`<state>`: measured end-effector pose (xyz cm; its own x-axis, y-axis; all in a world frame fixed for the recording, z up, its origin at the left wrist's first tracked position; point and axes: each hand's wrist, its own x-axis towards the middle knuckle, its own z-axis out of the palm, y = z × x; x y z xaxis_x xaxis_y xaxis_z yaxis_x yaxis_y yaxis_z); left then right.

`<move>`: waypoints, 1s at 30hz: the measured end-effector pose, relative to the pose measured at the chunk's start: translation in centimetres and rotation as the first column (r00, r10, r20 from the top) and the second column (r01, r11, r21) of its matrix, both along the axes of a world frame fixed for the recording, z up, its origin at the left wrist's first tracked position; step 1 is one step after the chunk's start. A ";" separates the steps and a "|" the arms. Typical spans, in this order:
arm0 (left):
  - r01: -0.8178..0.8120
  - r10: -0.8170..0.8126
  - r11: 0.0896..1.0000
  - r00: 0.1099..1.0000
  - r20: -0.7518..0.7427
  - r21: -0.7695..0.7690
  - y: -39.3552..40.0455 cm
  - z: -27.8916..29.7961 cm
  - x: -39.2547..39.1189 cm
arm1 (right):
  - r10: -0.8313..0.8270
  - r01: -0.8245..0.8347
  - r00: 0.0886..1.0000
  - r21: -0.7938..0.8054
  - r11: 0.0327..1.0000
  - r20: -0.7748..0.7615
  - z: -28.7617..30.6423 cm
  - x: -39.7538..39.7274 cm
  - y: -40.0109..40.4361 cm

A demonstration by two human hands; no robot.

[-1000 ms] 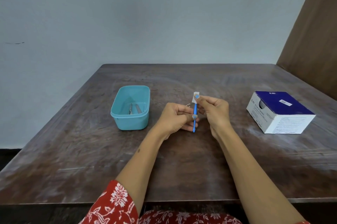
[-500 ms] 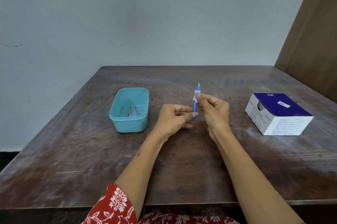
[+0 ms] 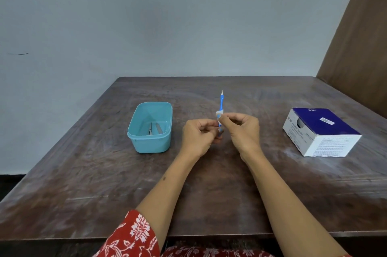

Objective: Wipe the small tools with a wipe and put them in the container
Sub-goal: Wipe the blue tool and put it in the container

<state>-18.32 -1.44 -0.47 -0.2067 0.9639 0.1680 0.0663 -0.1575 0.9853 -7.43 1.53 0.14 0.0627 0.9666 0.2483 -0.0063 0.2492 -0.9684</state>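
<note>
At the left of the counter (image 3: 83, 173) sits the teal container (image 3: 150, 129), with two thin metal tools (image 3: 154, 129) already lying in its bottom. Just right of it the left hand (image 3: 199, 136) pinches the lower end of the blue-handled tool (image 3: 220, 104), holding it upright above the counter, its fine metal tip pointing up. The right hand (image 3: 244, 131) pinches the small white wipe (image 3: 219, 114) around the shaft just above the left fingers; both grips are closed on what they hold. The tool looks light, stiff and slim, probably slick once wet, so it is best pinched firmly low on the handle, clear of the pointed tip, which is too small to make out exactly. Compared with a second ago, the wipe has slid down from the tip toward the handle, leaving far more of the shaft bare. Far right lies the box of swabs (image 3: 320, 131).
</note>
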 end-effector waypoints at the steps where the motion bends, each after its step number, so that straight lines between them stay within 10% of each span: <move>1: -0.012 0.012 1.000 1.000 0.001 0.012 0.1 -0.1 0.0 | -0.010 0.010 1.000 0.015 1.000 0.011 0.1 -0.1 0.0; 20: -0.109 0.109 0.993 0.994 0.006 0.049 1.6 -0.8 -0.3 | 0.114 -0.133 0.950 0.045 0.990 0.290 1.6 0.3 2.8; 30: -0.070 0.074 0.995 0.996 -0.048 0.072 1.2 -0.8 0.2 | 0.059 -0.059 0.994 -0.004 0.998 0.091 0.4 0.5 1.2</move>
